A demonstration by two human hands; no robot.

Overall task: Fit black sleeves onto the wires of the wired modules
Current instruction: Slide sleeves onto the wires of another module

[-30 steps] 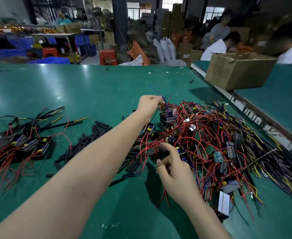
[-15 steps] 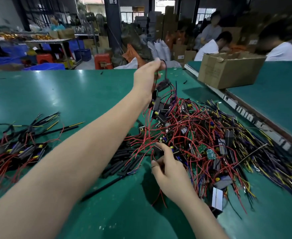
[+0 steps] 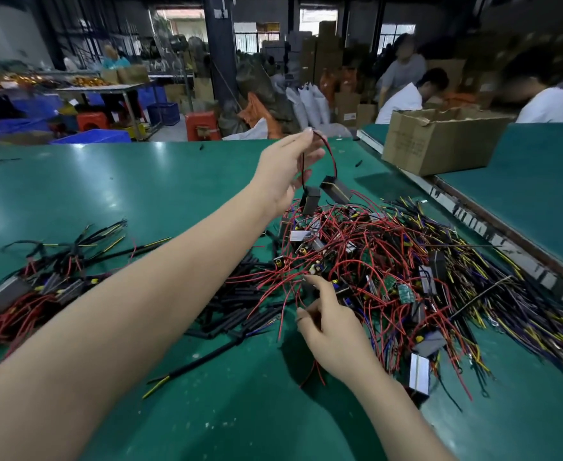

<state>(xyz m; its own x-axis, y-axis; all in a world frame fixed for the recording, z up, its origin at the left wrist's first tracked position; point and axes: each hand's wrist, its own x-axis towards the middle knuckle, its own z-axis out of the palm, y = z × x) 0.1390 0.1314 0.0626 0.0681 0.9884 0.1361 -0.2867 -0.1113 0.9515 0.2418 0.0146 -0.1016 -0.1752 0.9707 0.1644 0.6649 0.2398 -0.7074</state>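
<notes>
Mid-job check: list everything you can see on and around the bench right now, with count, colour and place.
lifted modules: two, black, hanging on a red and black wire from the left hand, above the pile
module pile: too many to count, red wires mostly, yellow and purple at its right edge, bench centre-right
loose sleeves: many, black, left of the pile
sleeved modules: a small group, black with red wires, bench left
bench: one, green
cardboard box: one, brown, far right
stools: two, red, on the floor beyond
other people: three, seated far right
left hand: raised, pinching the wire
right hand: at the pile's near edge, fingers among red wires
</notes>
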